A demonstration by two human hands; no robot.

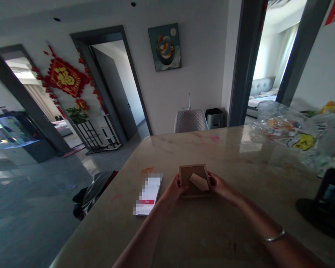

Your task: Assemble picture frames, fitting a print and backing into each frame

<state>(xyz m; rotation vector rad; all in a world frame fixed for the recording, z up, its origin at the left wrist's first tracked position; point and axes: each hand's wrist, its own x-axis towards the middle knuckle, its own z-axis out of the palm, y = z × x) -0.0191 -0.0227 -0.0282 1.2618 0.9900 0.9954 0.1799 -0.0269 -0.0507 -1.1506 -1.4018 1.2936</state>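
Frame (195, 181) is gripped by both hands (174, 189) (219, 187), seemingly half-curled.

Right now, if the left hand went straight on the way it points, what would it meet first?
The brown frame: the left hand holds its left edge, so contact looks immediate.

left forearm (148, 231): bare | right forearm (254, 214): bare, slim silver-coloured bangle (276, 237), curved, probably metal
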